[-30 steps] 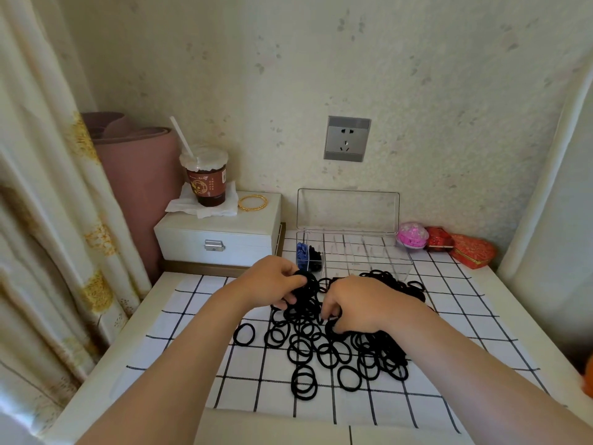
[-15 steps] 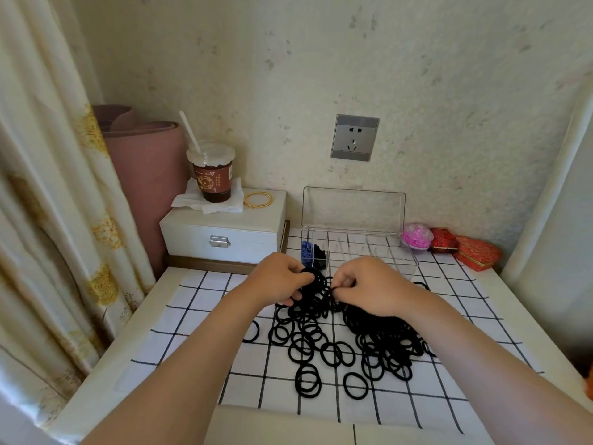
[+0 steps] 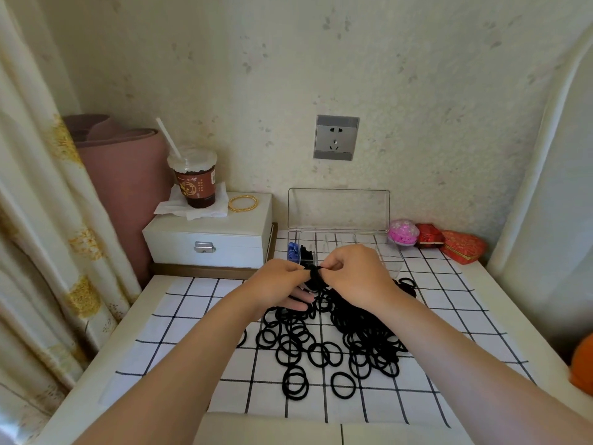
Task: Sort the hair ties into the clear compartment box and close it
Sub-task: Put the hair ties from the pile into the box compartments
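A heap of black hair ties (image 3: 333, 345) lies spread over the checked cloth in the middle of the table. Above it my left hand (image 3: 277, 284) grips a bunch of black hair ties (image 3: 316, 275), and my right hand (image 3: 356, 276) pinches the top of that same bunch. Just behind my hands stands the clear compartment box (image 3: 349, 242) with its lid (image 3: 338, 208) upright against the wall. Its leftmost compartments hold blue ties (image 3: 292, 250) and black ties (image 3: 306, 252); the box's front edge is hidden by my hands.
A white drawer box (image 3: 208, 239) stands at the back left, carrying a drink cup with a straw (image 3: 194, 179) and gold bangles (image 3: 243, 203). A pink ball (image 3: 402, 231) and red pouches (image 3: 462, 248) sit at the back right. Curtains hang on the left.
Both hands have risen from the heap and moved back toward the box, coming together on a bunch of black ties. The camera has tilted slightly.
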Demonstrator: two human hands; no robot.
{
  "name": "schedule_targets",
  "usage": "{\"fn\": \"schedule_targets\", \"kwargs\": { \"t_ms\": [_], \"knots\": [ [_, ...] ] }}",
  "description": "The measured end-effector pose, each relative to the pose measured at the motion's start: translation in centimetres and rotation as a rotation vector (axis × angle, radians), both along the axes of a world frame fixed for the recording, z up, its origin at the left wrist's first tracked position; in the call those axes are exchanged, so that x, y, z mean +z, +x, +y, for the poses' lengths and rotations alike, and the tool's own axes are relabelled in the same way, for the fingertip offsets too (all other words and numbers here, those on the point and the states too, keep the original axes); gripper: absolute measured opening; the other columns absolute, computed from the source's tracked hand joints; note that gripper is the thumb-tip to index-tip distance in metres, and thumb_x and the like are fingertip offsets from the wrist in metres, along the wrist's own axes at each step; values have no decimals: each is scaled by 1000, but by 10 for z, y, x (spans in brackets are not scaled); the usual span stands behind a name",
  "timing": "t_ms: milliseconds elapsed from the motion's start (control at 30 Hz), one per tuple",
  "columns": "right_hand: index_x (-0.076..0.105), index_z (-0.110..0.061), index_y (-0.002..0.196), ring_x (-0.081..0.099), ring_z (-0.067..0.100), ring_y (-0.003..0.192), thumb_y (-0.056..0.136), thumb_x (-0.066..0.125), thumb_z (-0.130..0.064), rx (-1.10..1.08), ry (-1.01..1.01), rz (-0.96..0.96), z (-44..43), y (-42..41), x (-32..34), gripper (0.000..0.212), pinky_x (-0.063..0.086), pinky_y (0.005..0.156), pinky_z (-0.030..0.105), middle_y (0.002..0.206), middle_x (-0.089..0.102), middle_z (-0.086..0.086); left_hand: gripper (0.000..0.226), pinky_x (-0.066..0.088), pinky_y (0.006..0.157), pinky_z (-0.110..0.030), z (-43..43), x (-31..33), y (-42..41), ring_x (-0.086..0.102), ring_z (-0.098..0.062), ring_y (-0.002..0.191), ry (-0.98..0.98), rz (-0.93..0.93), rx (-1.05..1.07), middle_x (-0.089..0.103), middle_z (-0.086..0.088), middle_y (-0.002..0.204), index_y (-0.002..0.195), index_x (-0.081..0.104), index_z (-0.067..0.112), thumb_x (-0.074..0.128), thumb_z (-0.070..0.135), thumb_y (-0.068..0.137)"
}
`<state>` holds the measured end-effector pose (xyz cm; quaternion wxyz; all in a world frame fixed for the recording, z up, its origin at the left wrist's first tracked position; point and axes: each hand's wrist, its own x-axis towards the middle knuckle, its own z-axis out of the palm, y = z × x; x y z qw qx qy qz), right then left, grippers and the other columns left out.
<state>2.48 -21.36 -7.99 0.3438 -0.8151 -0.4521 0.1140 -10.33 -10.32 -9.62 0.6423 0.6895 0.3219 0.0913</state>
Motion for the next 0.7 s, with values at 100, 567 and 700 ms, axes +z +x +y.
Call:
{"fn": "schedule_targets", "kwargs": {
  "t_ms": [100, 567, 700],
  "knots": [
    [76, -26, 82, 66, 3, 68, 85, 71, -27, -29, 8, -36, 0, -2, 0, 7, 49, 55, 16, 75, 71, -12, 38, 61, 72, -38, -3, 5, 2, 73, -24, 87, -149, -41, 14, 71, -14, 96, 109, 67, 3, 51, 36, 99],
    [70, -9, 117, 68, 15, 73, 90, 72, -19, 136, 43, 791, -2, 11, 7, 29, 59, 64, 33, 96, 72, 8, 23, 60, 83, -32, 11, 12, -10, 73, -21, 96, -9, -69, -126, 75, -11, 102, 117, 66, 11, 62, 20, 96],
    [72, -5, 111, 68, 18, 74, 85, 77, -19, 116, 14, 769, 3, 11, 8, 30, 60, 67, 35, 101, 74, 12, 22, 59, 68, -23, 10, 14, -4, 75, -17, 80, 73, -93, -52, 76, -7, 87, 107, 65, 11, 71, 23, 89]
  ]
}}
